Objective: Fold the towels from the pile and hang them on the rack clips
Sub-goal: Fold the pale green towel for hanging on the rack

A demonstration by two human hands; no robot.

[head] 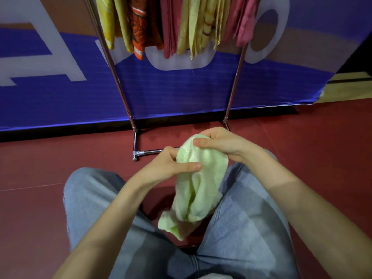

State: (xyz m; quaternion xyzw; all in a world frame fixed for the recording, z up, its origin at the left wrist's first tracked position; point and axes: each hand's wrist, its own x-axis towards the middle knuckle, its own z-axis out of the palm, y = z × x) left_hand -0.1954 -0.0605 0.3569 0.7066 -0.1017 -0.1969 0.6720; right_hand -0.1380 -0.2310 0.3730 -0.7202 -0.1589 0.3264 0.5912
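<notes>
Two hands are working one green towel (198, 190) in front of the rack (119, 81), just on the person's side of its base bar (153, 151). The left hand (168, 166) is pinching the towel's upper edge, with the thumb lying across the cloth and the fingers curling behind it. The right hand (220, 143) is gripping the top of that same edge from the other side, thumb on the front and fingers wrapping over the back. Below the hands the towel is hanging bunched and creased, dangling between the person's jeans-clad knees (90, 194) above the red floor (302, 148). Whether its lowest corner is touching anything cannot be told.

Up on the rack, several hung towels (171, 23) in yellow, orange, maroon and pink are crowding the span between the two poles. Their clips are lying beyond the top of the view. Behind the rack a blue banner (181, 91) is standing. No pile is showing.

By the look of it, the folding step is only beginning, since the cloth is not yet lying in flat layers. The next move is likely calling for finding two corners, pulling the top edge taut between the hands, and doubling the towel over neatly. After that comes lifting it to the rack, towards whichever clip is free; which one that is cannot be judged from here.
</notes>
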